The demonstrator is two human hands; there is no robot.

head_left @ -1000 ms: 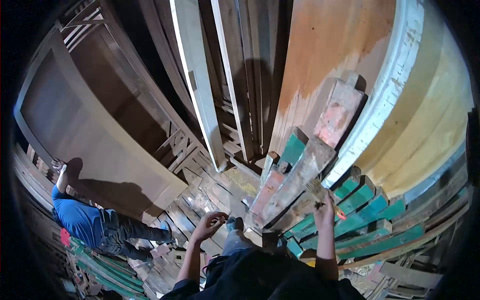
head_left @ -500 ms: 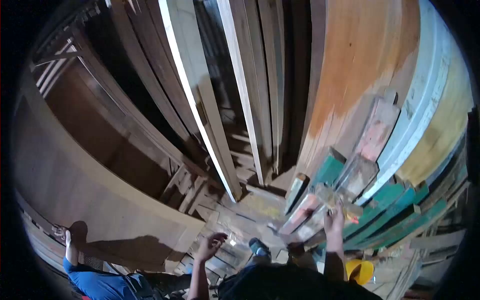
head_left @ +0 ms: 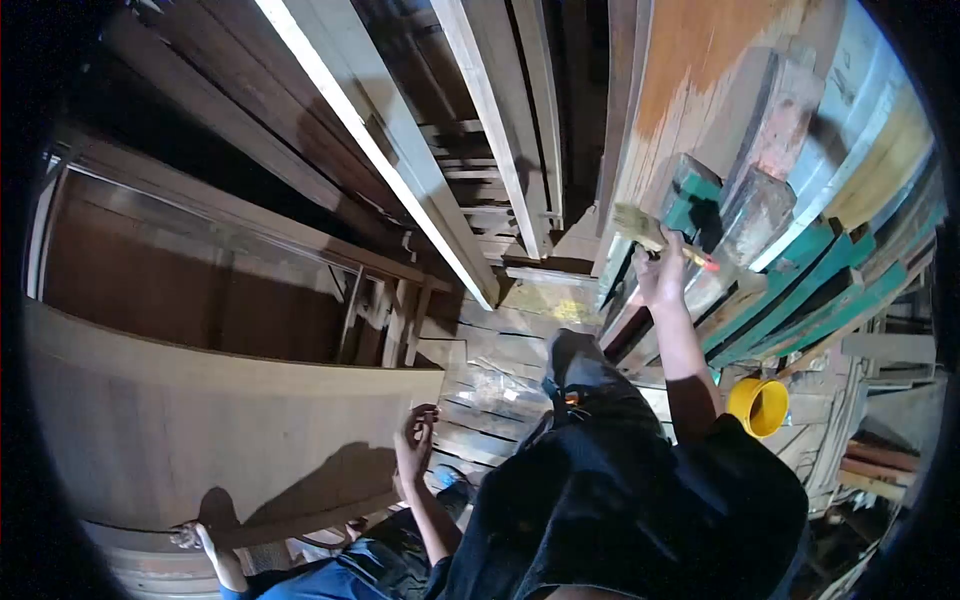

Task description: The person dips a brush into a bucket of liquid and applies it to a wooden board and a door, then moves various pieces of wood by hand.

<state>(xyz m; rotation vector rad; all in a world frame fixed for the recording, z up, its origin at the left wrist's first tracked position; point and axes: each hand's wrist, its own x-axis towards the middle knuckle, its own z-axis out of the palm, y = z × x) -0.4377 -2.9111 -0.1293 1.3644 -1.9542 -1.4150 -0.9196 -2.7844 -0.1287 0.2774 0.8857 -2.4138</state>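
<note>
From the head view, the right hand (head_left: 660, 275) grips a brush (head_left: 640, 228) against the green-painted planks (head_left: 800, 290), hemmed by leaning boards (head_left: 480, 120). The left hand (head_left: 413, 440) hangs loosely curled and empty beside a smooth wooden panel (head_left: 200, 440), slatted floor (head_left: 500, 370) open between. One yellow bucket (head_left: 758, 406) sits near the right elbow.

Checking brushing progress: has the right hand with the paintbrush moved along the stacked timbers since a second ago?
Yes. The right hand with the paintbrush has moved up the stack, from the grey timber's lower part to beside the green-ended timber.
</note>
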